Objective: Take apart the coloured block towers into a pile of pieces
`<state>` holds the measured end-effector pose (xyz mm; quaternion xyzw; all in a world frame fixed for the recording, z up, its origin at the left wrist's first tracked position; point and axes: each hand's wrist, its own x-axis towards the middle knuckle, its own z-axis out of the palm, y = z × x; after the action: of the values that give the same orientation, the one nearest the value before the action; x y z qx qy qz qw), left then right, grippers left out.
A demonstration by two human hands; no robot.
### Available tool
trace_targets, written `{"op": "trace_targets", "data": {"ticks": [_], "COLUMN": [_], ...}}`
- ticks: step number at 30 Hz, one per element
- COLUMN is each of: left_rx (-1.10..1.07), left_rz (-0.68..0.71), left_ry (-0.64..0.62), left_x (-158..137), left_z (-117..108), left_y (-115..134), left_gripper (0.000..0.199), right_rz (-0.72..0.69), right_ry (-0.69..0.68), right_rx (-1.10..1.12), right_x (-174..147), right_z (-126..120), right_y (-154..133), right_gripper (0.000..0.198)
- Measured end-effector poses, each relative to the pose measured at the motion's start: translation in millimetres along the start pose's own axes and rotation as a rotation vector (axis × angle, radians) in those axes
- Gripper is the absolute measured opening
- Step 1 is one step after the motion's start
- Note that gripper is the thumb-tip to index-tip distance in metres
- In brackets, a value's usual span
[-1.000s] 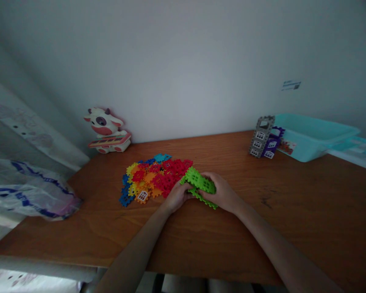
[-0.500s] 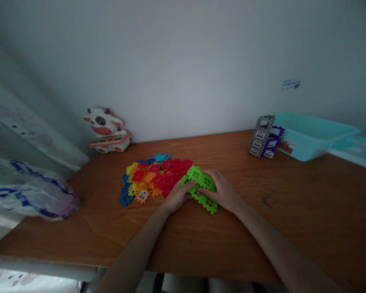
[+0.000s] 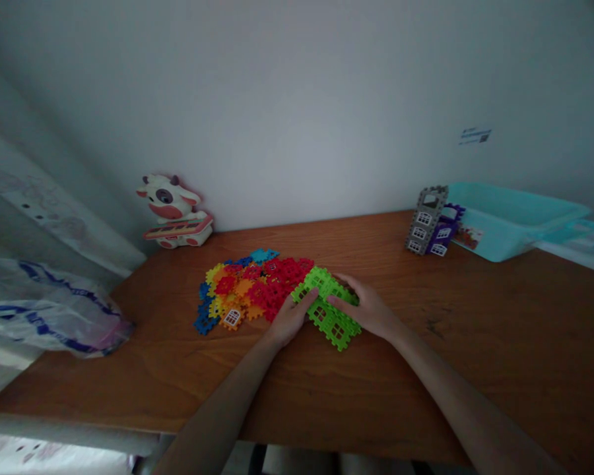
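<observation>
Between my two hands is a joined group of green interlocking building tiles (image 3: 329, 313) with window openings and notched edges, held slanted over the table. My left hand (image 3: 293, 318) grips its left side, thumb on top and the other fingers mostly hidden underneath. On the right side my right hand (image 3: 363, 307) is closed round the tiles, its thumb lying across the upper face. Just left of the green tiles lies a heap of loose red, orange, yellow and blue tiles (image 3: 277, 287), next to my left hand.
Grey tiles joined into a tower (image 3: 424, 221) stand at the back right beside a purple tile structure (image 3: 441, 234). Behind them is a turquoise bin (image 3: 515, 231). A cow keyboard toy (image 3: 173, 211) sits back left. A plastic bag (image 3: 54, 307) lies at the wooden table's (image 3: 178, 389) left edge.
The green tiles have turned so that more of their windowed face shows. My right hand has shifted slightly right with them; my left hand has hardly moved.
</observation>
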<state>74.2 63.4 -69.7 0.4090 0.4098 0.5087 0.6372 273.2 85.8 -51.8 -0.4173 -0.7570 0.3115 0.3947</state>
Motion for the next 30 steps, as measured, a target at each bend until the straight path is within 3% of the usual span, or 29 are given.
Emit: {"op": "trace_targets", "data": {"ticks": [7, 13, 19, 23, 26, 30], "left_rx": [-0.14, -0.377, -0.447, -0.482, -0.506, -0.482], "left_rz": [-0.039, -0.071, 0.002, -0.086, -0.064, -0.039], "left_ry": [0.002, -0.028, 0.156, 0.179, 0.218, 0.208], "left_x": [-3, -6, -5, 0, 0, -5], "left_z": [9, 27, 32, 26, 22, 22], "left_y": [8, 10, 6, 8, 12, 15], "left_gripper": [0.048, 0.06, 0.041, 0.04, 0.029, 0.024], "right_rz": [0.028, -0.199, -0.384, -0.398, -0.359, -0.262], "right_ry": [0.017, 0.202, 0.107, 0.038, 0.085, 0.191], "right_rx": [0.077, -0.246, -0.537, -0.505, -0.435, -0.301], "right_x": [1, -6, -16, -17, -16, -14], "right_z": [4, 23, 45, 51, 51, 49], "right_y": [-2, -15, -28, -29, -24, -15], "right_gripper": [0.04, 0.043, 0.052, 0.054, 0.051, 0.076]}}
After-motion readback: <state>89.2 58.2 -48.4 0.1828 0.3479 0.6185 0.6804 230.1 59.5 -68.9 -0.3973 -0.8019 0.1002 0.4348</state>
